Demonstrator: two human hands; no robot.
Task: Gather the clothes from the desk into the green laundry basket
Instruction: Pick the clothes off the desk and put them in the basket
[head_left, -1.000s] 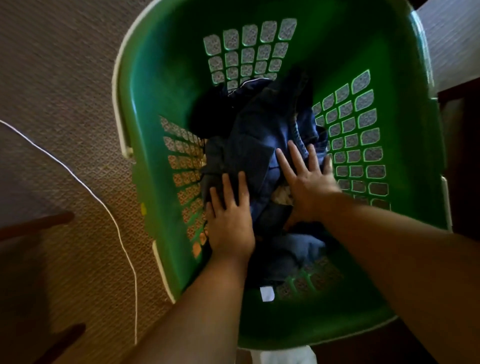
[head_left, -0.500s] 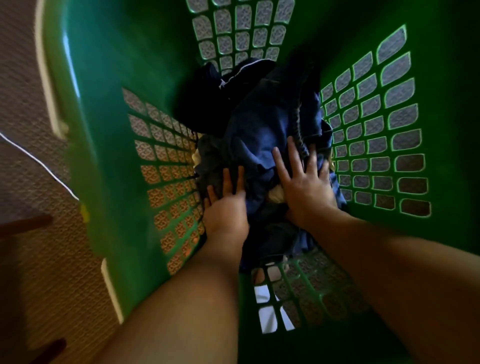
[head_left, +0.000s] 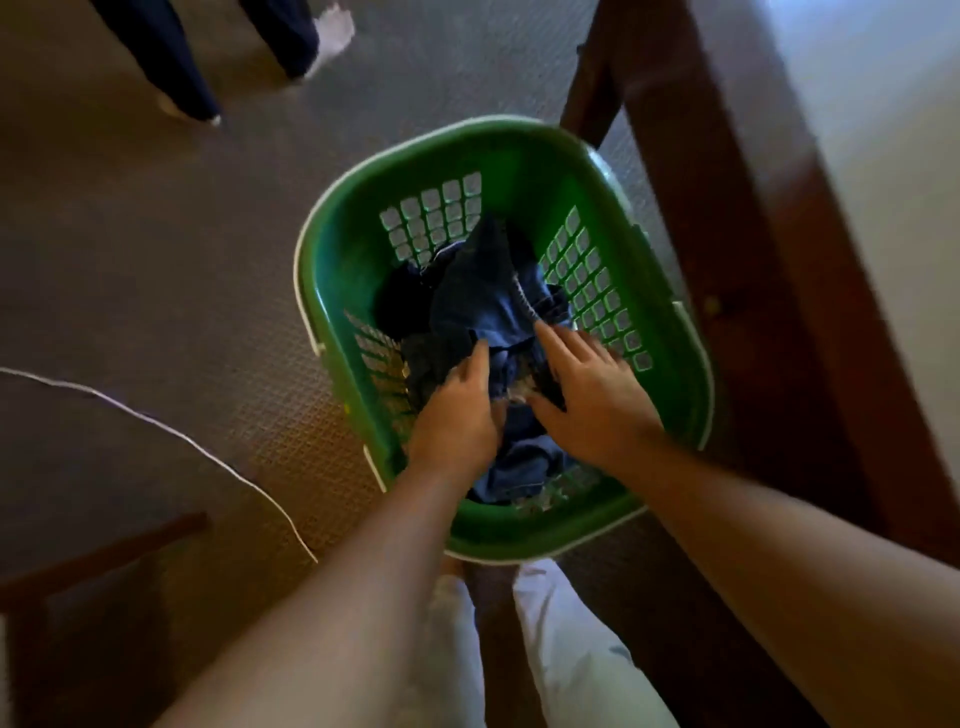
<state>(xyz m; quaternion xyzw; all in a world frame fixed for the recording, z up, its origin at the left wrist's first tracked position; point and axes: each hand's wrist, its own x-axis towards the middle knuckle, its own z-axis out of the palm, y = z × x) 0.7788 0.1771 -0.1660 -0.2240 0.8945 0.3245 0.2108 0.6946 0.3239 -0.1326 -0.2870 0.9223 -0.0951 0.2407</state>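
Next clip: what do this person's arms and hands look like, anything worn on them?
Left hand and right hand are bare, no gloves. Left forearm and right forearm are uncovered to the frame edge, no sleeve or cuff in view. No watch, bracelet or ring shows, though blur could hide a thin ring.

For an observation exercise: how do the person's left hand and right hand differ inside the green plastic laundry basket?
The left hand has fingers together; the right hand spreads them. The left hand lies by the left wall of the green plastic laundry basket, the right hand by its right. Both lie open over crumpled blue clothes.
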